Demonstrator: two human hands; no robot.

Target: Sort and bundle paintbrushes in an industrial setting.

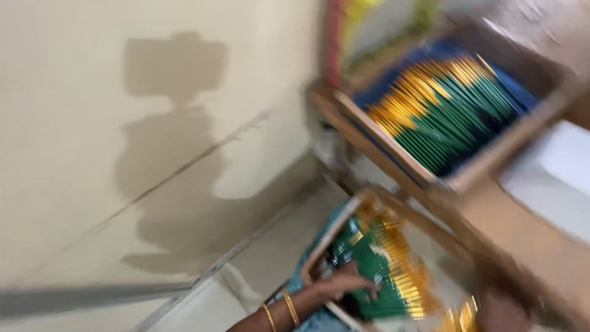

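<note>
The view is heavily motion-blurred. My left hand, with gold bangles on its wrist, reaches in from the bottom edge. It lies flat, fingers stretched, on a layer of green pencils with yellow ends in a wooden tray. It does not seem to grip any of them. A brownish blur at the bottom right, next to more yellow pencil ends, may be my right hand, but the frame does not show it clearly.
A second wooden tray with a blue lining sits higher up at the right, filled with green and yellow pencils. A cream wall with dark shadows fills the left. A white surface lies at the right edge.
</note>
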